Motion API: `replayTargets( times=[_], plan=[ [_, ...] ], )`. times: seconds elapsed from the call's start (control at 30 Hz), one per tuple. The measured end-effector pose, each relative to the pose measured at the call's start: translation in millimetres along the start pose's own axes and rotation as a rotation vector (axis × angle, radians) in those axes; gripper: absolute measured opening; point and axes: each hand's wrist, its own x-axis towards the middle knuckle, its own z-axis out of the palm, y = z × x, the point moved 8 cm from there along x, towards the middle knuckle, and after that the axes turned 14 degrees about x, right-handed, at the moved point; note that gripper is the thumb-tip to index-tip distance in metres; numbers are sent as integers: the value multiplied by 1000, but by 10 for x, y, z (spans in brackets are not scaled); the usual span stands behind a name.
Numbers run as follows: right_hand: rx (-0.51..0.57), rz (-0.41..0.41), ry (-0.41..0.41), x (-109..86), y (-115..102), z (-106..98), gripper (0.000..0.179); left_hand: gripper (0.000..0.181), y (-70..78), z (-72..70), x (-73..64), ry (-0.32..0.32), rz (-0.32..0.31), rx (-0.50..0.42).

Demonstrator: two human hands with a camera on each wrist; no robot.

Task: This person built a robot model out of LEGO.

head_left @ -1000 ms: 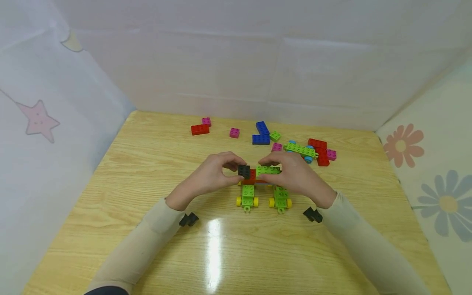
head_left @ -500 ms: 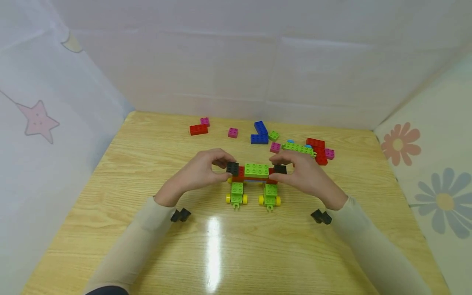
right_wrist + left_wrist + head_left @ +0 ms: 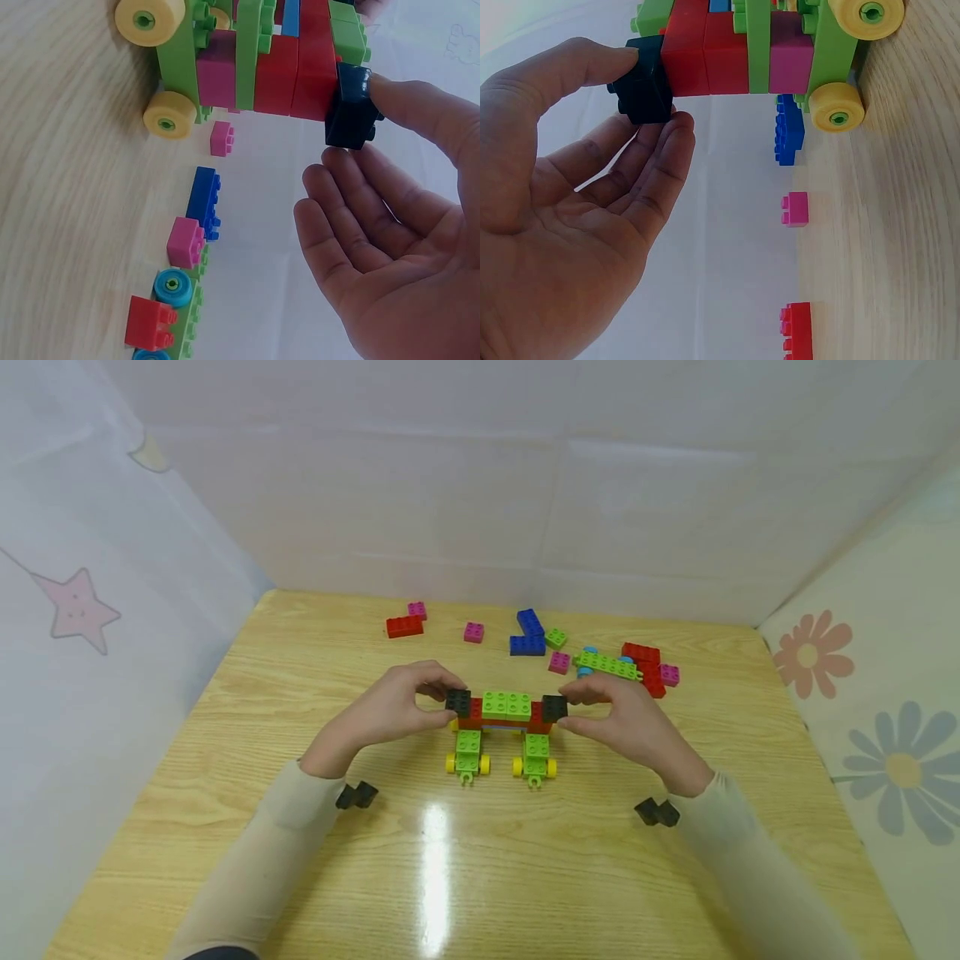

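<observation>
A built toy of blocks on yellow wheels (image 3: 485, 766) stands in the middle of the table, with two green wheeled bases, red bricks above them and green bricks (image 3: 506, 705) on top. At its upper left end, my left hand (image 3: 393, 706) pinches a black brick (image 3: 643, 81) between thumb and fingers. My right hand (image 3: 630, 722) pinches another black brick (image 3: 351, 106) at the upper right end, thumb on its top and fingertips at its underside. Both black bricks sit against the red bricks (image 3: 315, 67). A purple brick (image 3: 217, 71) shows lower down in the right wrist view.
Behind the toy lie loose bricks: a red one (image 3: 405, 627), a pink one (image 3: 473, 632), blue ones (image 3: 528, 645) and a small green one (image 3: 556, 638). A green base with blue wheels (image 3: 609, 665) lies back right, beside red bricks (image 3: 641, 654). A white cloth (image 3: 480, 510) hangs behind.
The toy has shifted left in the head view, and my left hand with it. My right hand has moved right, from over the green bricks to the black brick at the right end.
</observation>
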Motion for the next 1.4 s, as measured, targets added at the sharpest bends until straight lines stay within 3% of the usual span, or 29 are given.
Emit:
replayTargets(
  times=[0.23,0.47,0.67,0.93,1.13,1.4],
  plan=[
    [37,-6,19,-16,51,0,44,42,-28,81,17,-6,-15,-18],
    [137,-55,33,-14,81,16,38,44,70,152,58,24,10,10],
    [207,-50,50,15,159,50,37,41,133,194,75,47,-1,4],
    [193,-46,39,35,158,92,39,39,171,219,77,67,-8,-6],
    [166,-58,12,56,73,9,39,38,176,204,73,70,-6,1],
    [128,-54,41,366,93,-100,34,37,159,184,68,58,0,-10]
  ],
)
